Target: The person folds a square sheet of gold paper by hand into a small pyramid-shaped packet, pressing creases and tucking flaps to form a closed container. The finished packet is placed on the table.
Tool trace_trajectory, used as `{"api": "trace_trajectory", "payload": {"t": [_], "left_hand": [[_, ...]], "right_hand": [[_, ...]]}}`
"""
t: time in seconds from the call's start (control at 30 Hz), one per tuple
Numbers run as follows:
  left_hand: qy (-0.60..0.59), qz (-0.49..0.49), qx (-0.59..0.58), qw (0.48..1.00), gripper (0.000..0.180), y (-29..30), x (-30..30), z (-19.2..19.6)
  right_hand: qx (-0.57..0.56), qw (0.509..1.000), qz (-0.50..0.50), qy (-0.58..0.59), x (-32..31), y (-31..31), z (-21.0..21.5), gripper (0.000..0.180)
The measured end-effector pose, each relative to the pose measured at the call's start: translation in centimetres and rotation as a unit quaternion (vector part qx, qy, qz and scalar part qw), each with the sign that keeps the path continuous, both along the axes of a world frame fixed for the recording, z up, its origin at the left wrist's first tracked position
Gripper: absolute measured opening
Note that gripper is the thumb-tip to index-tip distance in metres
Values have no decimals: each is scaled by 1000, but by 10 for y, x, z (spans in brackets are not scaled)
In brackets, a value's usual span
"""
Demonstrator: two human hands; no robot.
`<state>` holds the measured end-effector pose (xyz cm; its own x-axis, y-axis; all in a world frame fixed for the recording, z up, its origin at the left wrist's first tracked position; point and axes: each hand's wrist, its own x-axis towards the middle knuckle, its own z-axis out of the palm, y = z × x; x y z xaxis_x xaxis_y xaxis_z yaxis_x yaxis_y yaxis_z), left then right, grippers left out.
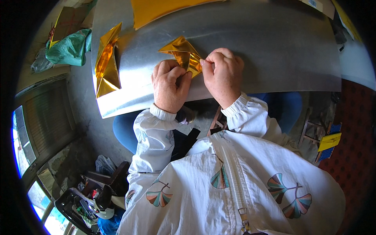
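Note:
A folded piece of shiny gold paper (182, 50) lies at the metal table's near side, one pointed flap reaching out to the left. My left hand (169, 84) has its fingers curled and pressed together on the paper's lower left edge. At the paper's right corner, my right hand (225, 70) pinches the foil between thumb and forefinger. Another gold paper piece (107, 62), folded into a boat-like shape with pointed ends, rests near the table's left edge. The curled fingers hide part of the piece between my hands.
The grey metal table (282, 51) has its near edge just below my wrists. A flat gold sheet (164, 9) lies at the far side. Off the left edge is a green plastic bag (70, 47). A box (319, 6) stands at the far right.

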<state>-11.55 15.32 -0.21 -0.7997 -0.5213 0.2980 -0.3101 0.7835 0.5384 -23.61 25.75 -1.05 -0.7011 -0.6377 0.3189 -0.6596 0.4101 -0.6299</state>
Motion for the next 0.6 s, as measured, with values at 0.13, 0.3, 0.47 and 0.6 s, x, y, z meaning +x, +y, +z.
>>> {"api": "trace_trajectory", "payload": {"t": [0.13,0.3,0.47,0.6], "left_hand": [[-5,7,4,1000,14,1,-1,0],[-7,47,40,998,12,6,-2,-1],[2,67,43,997,13,10,-4,-2],[-3,69,40,997,12,11,-3,-1]], "right_hand": [[-39,999,14,-12,-3,-1,-4,11],[-56,998,32,-25,-6,-1,-8,10],[-95,994,35,34,-8,0,-8,9],[-70,997,36,21,-8,3,-5,9]]}}
